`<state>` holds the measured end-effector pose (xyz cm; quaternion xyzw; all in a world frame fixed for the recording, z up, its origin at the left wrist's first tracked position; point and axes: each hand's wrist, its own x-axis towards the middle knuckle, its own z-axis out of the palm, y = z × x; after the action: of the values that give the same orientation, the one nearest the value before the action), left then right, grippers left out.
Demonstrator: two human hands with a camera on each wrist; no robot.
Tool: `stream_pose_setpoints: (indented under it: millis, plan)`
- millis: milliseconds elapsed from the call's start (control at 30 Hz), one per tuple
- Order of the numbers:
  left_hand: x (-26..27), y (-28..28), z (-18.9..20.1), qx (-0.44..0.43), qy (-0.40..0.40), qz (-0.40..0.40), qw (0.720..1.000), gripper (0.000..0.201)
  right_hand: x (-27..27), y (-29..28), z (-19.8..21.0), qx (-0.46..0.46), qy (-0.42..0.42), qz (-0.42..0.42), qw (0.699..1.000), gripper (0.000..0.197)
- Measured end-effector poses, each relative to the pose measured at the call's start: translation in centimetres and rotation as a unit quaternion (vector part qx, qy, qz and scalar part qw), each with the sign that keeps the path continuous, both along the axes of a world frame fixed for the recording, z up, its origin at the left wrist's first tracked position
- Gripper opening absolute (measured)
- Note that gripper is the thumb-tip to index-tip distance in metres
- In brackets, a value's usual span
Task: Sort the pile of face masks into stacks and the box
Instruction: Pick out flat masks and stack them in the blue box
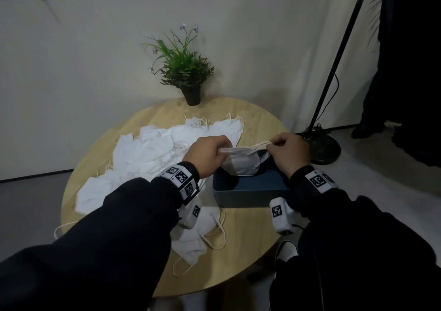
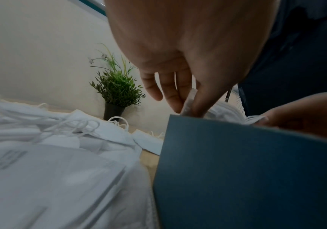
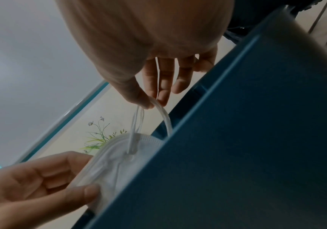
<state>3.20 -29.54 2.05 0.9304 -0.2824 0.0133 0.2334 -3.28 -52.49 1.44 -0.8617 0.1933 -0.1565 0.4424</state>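
Observation:
A white folded face mask (image 1: pixel 241 161) hangs over the open dark blue box (image 1: pixel 250 195) on the round wooden table (image 1: pixel 238 258). My left hand (image 1: pixel 207 154) pinches the mask's left edge between thumb and fingers. My right hand (image 1: pixel 290 152) pinches its ear loops (image 1: pixel 259 145) at the right end. From the right wrist view the mask (image 3: pixel 115 161) sits at the box wall (image 3: pixel 237 139), loops (image 3: pixel 158 111) held by thumb and forefinger. The left wrist view shows the mask edge (image 2: pixel 188 102) pinched above the box (image 2: pixel 247 170). A pile of white masks (image 1: pixel 148 153) covers the table's left half.
A potted green plant (image 1: pixel 183 72) stands at the table's far edge. More masks (image 1: pixel 198 236) lie near the front edge under my left forearm. A black lamp stand (image 1: pixel 322 151) rises from the floor to the right of the table.

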Motion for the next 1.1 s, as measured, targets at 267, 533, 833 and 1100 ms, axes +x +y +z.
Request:
stream_pose_setpoints:
  millis: [267,533,833,1100]
  plan:
    - [0.1,0.5,-0.6,-0.078,0.029,0.06,0.995,0.014,-0.6,0.4,0.4,-0.041,0.062,-0.033,0.997,0.007]
    - [0.0,0.3,-1.0,-0.111,0.033,0.073,0.991,0.013,-1.4,0.9,0.6,0.004,-0.062,-0.025,0.998,0.017]
    - [-1.2,8.8,3.7,-0.052,0.075,0.073,0.993,0.008,-7.0,11.1,2.3,0.256,0.055,0.234,0.936,0.011]
    - [-5.4,21.6,0.9,0.035,0.172,0.2,0.964,0.011,-7.4,18.1,-4.1,-0.131,0.275,0.309,0.901,0.058]
